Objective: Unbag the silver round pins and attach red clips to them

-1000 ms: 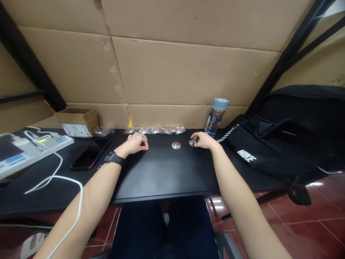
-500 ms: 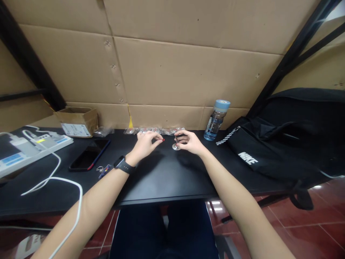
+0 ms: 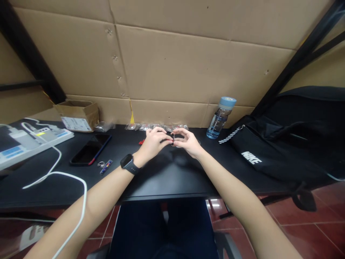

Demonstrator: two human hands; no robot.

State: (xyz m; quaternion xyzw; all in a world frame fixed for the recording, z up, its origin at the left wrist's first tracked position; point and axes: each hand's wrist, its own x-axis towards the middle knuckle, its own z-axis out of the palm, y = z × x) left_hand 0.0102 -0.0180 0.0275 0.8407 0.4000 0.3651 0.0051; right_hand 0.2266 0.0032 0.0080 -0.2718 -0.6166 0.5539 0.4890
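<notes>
Above the black table (image 3: 161,183), the right hand (image 3: 189,144) pinches a metal disc (image 3: 174,137) upright; the left hand (image 3: 154,144) meets it, its hold indistinct. Work there appears unfinished; a red piece (image 3: 141,142) lies apart.

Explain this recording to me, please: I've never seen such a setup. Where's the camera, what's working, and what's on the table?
There is no machine here: a person works with bare hands. The camera is worn on their head, looking forward and down, so the forearms reach away from you.

The right hand pinches a small disc, seen nearly edge-on. The left hand has its fingertips at it; whether they grip anything is too small to tell.

On the black table, plastic packets line the back. Leftward are a phone, a keyring, a box and a power strip; rightward, a bottle and a bag.
</notes>
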